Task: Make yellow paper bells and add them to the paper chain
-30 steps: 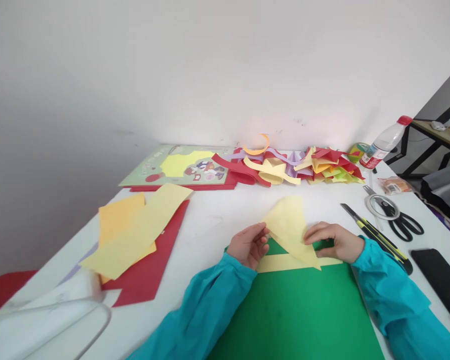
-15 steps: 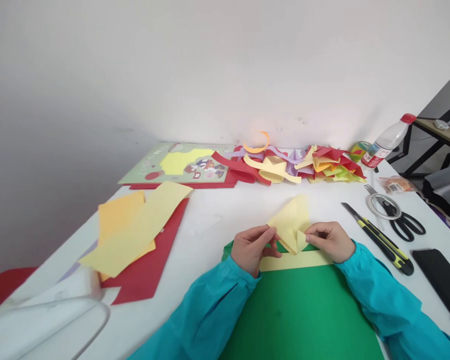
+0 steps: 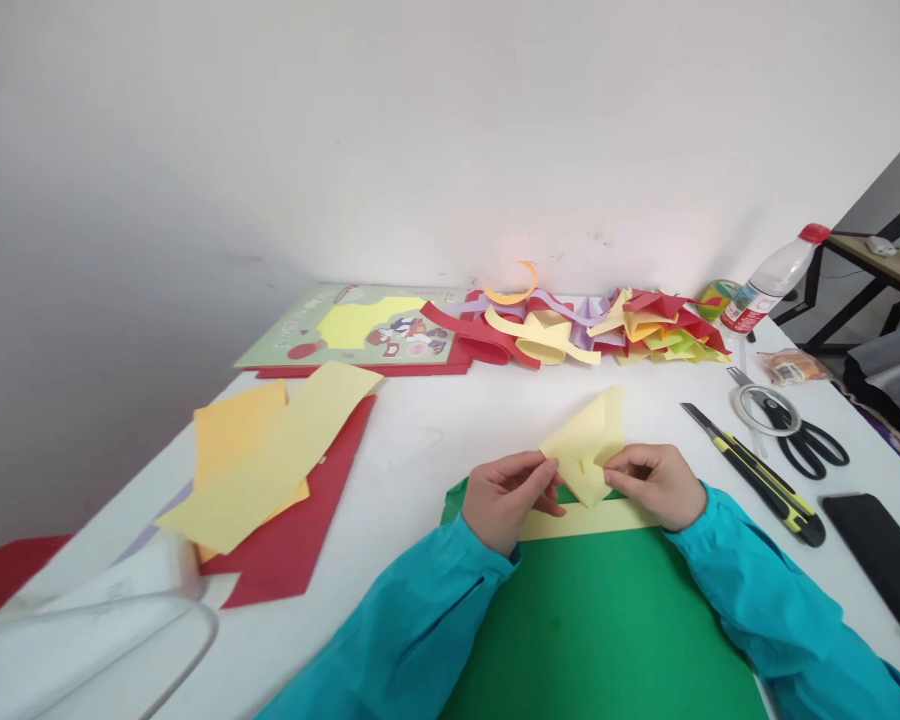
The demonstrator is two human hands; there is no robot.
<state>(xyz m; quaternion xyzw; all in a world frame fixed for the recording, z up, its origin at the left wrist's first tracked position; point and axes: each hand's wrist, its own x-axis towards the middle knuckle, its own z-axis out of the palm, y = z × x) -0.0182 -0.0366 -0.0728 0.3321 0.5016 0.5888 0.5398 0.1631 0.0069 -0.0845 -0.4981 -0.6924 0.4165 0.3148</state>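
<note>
Between my hands is a folded piece of pale yellow paper (image 3: 591, 440), pointed towards me and raised over the table. My left hand (image 3: 504, 496) pinches its left corner between thumb and fingers. On the other side my right hand (image 3: 658, 484) pinches the right edge near the lower folds. Below them lies a large green sheet (image 3: 600, 620), with a pale yellow strip (image 3: 615, 518) along its far end. Both my forearms rest over the green sheet's sides.
Yellow, orange and red paper sheets (image 3: 270, 470) lie at left beside a white device (image 3: 135, 590). Folded paper pieces (image 3: 667, 325) line the wall. At right are a utility knife (image 3: 765, 480), scissors (image 3: 814, 450), a tape roll (image 3: 742, 405), a black object (image 3: 881, 555) and a bottle (image 3: 772, 280).
My right hand has moved slightly left, and the small flap at the paper's lower right now lies flatter against it. My left hand keeps its pinch.
</note>
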